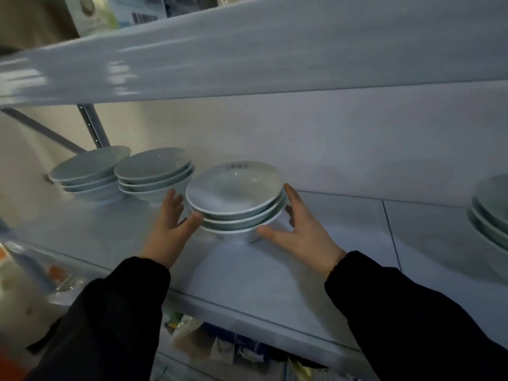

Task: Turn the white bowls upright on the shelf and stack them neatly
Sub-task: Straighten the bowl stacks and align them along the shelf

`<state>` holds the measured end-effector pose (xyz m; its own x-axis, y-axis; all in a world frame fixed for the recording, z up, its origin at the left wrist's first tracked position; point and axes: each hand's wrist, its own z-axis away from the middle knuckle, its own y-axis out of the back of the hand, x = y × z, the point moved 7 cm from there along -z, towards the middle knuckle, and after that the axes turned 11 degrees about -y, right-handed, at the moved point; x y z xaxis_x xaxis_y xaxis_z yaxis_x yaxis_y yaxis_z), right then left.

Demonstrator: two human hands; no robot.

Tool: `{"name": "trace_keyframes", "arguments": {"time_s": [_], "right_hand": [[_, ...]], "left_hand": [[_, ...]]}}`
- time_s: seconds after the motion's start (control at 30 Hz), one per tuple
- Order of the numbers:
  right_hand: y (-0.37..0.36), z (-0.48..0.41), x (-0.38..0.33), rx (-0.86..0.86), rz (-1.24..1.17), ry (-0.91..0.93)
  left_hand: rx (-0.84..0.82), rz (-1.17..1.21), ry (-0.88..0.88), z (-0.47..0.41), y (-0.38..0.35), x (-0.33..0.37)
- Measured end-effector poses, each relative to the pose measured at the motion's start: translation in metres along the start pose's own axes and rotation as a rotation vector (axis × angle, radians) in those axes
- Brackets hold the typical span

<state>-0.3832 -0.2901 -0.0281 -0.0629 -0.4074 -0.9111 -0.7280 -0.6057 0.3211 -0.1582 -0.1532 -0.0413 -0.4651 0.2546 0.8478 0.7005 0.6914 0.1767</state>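
a stack of three white bowls stands upright on the pale shelf, near the middle of the view and just in front of the back wall. the top bowl shows some small dark print inside its far rim, too blurred to read. the left hand is spread at the stack's left side, its thumb touching the rims of the bowls and its fingers reaching up behind, loose rather than gripping. the right hand is spread too, cupping the right side: its thumb lies against the bottom bowl's base, its fingers rest at the rims. both arms wear black sleeves. to the left stands a second stack of white bowls, upright, just beside the left hand's fingertips, and further left a third stack, touching or nearly touching the second. at the right edge, well apart, part of another bowl stack shows. an upper shelf runs overhead.
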Motion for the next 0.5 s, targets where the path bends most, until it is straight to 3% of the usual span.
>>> {"name": "trace_keyframes", "arguments": {"time_s": [0.17, 0.5], "right_hand": [[-0.009, -0.005, -0.003, -0.001, 0.040, -0.061], [-0.013, -0.004, 0.018, 0.166, 0.034, -0.187]], "left_hand": [[-0.258, -0.015, -0.078, -0.030, -0.011, -0.007], [-0.418, -0.121, -0.140, -0.053, -0.012, -0.031]]}}
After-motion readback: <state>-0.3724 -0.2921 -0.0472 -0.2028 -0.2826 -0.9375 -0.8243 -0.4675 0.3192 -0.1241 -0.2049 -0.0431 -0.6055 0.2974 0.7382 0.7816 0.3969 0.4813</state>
